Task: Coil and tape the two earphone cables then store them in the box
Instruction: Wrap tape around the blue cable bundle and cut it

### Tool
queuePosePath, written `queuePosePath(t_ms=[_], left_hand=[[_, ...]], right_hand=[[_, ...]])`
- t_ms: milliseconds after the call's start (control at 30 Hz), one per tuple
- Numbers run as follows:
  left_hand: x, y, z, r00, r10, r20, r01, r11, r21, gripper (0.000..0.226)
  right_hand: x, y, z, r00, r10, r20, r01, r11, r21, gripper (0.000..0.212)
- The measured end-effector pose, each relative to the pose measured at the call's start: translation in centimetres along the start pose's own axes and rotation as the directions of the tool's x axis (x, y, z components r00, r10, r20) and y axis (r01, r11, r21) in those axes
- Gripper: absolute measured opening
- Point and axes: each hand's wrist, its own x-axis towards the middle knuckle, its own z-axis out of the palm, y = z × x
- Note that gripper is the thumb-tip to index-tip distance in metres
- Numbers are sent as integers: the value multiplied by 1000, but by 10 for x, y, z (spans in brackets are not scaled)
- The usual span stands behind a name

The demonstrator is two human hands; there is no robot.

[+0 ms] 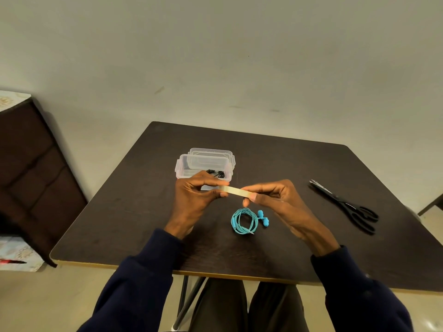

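Left grip (197, 195) and right grip (275, 200) pinch a tape strip (236, 190).

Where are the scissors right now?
In the head view, the black scissors lie on the table's right side, to the right of the right hand that pinches the tape.

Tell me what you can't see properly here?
Head view:
- black earphones in the box: mostly hidden by the left hand.
- tape: its left end hidden in that hand's fingers.
- blue earphones: any tape on them too small to tell.
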Motion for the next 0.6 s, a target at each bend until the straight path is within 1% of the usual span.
queuePosePath(t_ms=[100, 167, 233, 300, 333, 400, 600], left_hand=[[0, 1, 0, 1000, -14, 12, 14, 1000, 12, 28], [1, 4, 0, 999, 19, 41, -22, 998, 58, 28], [0, 9, 2, 993, 46, 109, -56, 995, 89, 28], [-2, 17, 8, 982, 20, 189, -39, 994, 100, 27], [-4, 19, 12, 979, 12, 204, -39, 991, 128, 28], [-5, 22, 17, 982, 20, 186, -56, 981, 186, 25], [-6, 28, 15, 989, 38, 146, -61, 986, 154, 13]], right_hand=[[1, -1, 1, 1000, 5, -1, -5, 999, -34, 21], [1, -3, 2, 1000, -5, -26, 4, 999, -52, 21], [1, -2, 5, 998, -12, -69, 8, 998, -66, 18], [1, -1, 8, 993, -25, -112, 17, 997, -71, 15], [1, -1, 10, 991, -36, -129, 27, 997, -71, 13], [1, 0, 14, 988, -45, -149, 32, 995, -90, 11], [4, 0, 15, 989, -16, -144, 4, 997, -80, 13]])
